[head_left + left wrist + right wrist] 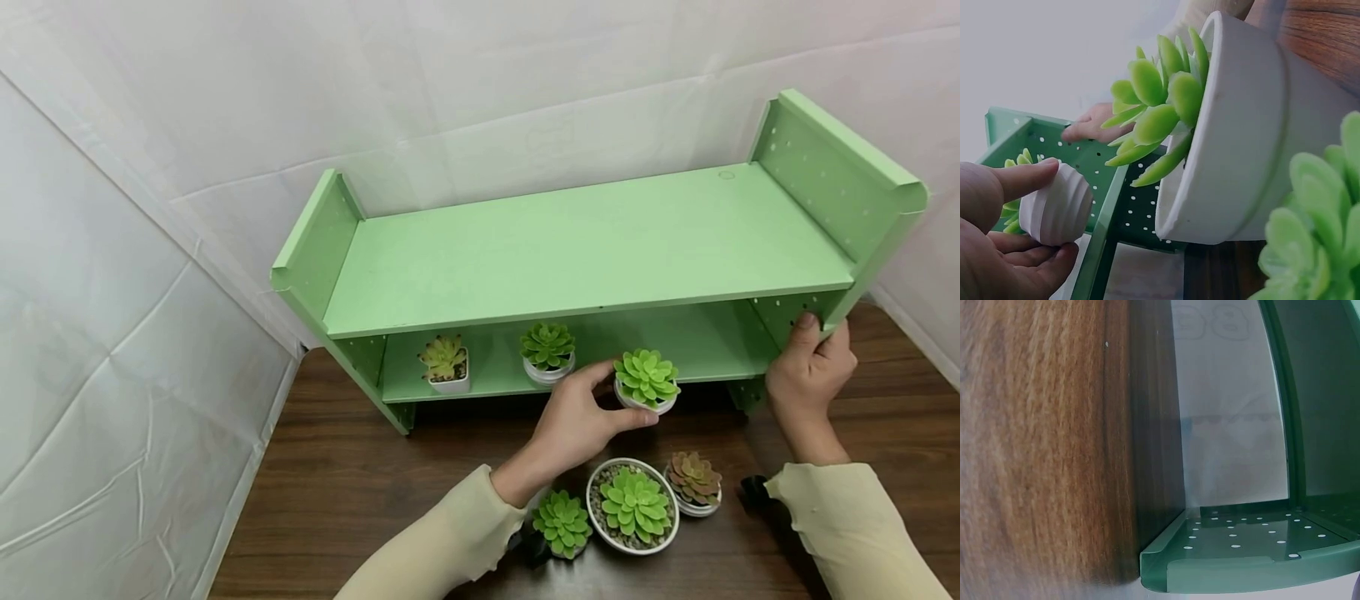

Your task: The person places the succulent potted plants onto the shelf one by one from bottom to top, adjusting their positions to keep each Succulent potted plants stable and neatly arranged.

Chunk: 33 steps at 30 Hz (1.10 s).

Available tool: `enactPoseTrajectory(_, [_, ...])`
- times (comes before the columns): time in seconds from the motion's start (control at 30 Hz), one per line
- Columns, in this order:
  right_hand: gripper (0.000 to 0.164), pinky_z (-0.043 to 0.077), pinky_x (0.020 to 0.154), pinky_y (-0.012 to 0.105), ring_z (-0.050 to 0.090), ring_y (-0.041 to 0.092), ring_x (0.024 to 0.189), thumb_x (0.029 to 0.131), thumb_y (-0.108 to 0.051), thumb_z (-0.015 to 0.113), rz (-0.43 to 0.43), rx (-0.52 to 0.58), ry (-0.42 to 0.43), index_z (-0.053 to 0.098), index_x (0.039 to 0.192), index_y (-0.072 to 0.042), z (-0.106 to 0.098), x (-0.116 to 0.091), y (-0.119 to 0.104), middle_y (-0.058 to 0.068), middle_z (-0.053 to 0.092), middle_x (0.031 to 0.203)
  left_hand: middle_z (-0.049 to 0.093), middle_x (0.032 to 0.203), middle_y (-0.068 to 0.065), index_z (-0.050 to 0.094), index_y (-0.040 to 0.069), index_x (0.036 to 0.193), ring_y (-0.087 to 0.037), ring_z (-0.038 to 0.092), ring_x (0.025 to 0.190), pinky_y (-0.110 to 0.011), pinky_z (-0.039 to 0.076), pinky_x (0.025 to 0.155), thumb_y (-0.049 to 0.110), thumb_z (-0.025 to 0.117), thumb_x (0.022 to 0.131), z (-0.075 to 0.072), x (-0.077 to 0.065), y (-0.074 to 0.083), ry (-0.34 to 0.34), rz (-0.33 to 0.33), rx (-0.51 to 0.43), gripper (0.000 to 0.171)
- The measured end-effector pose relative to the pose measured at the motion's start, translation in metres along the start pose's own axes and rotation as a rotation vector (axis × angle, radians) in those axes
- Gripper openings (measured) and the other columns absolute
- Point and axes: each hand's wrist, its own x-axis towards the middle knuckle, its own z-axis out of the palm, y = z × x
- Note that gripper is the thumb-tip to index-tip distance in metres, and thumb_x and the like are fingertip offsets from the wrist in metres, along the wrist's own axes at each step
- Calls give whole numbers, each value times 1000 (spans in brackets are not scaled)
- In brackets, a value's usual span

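My left hand (577, 417) pinches a small white ribbed pot (1060, 206) holding a bright green succulent (647, 377), just in front of the lower shelf of a green two-tier rack (585, 246). Thumb and fingers lie on opposite sides of the pot. My right hand (812, 375) grips the front edge of the rack's right side panel, below the upper shelf. On the lower shelf stand a yellowish succulent in a square white pot (450, 385), at the left, and a green succulent in a round white pot (549, 374) near the middle.
On the dark wooden table (322, 492), before the rack, stand a wide white bowl with a green succulent (636, 505), a reddish-brown succulent (694, 478) to its right and another green succulent (562, 523) to its left. White sheeting (525, 92) hangs behind the rack.
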Motion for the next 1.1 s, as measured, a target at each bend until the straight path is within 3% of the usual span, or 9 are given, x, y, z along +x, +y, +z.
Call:
enactPoseTrajectory(0.37, [27, 32, 59, 14, 46, 0, 56, 93, -22, 54, -19, -13, -6, 65, 97, 3, 2, 1, 1, -7, 44, 55, 54, 122, 9, 53, 18, 129, -6, 46, 113, -24, 40, 91, 39, 79, 70, -1, 6, 1, 13, -31, 73, 68])
enactPoseTrajectory(0.63, [27, 38, 63, 13, 53, 4, 63, 93, -23, 54, -6, -13, -12, 66, 102, 0, -1, -1, 1, -8, 51, 61, 54, 122, 10, 54, 18, 128, -5, 48, 111, -23, 42, 88, 40, 78, 70, 2, 8, 3, 12, -52, 109, 67])
enactPoseTrajectory(0.93, [27, 41, 65, 13, 57, 6, 66, 93, -23, 56, -4, -9, -9, 66, 103, 0, -3, -1, 1, 3, 56, 63, 54, 122, 7, 54, 15, 128, -6, 48, 110, -23, 42, 87, 39, 79, 69, 6, 11, 5, 17, -70, 114, 69])
enactPoseTrajectory(1.1, [27, 39, 65, 13, 54, 4, 65, 93, -23, 55, -6, -22, -7, 66, 100, 1, -3, -1, 0, -4, 53, 62, 54, 123, 7, 53, 15, 129, -6, 48, 110, -23, 41, 88, 37, 80, 70, 7, 14, 5, 17, -71, 106, 69])
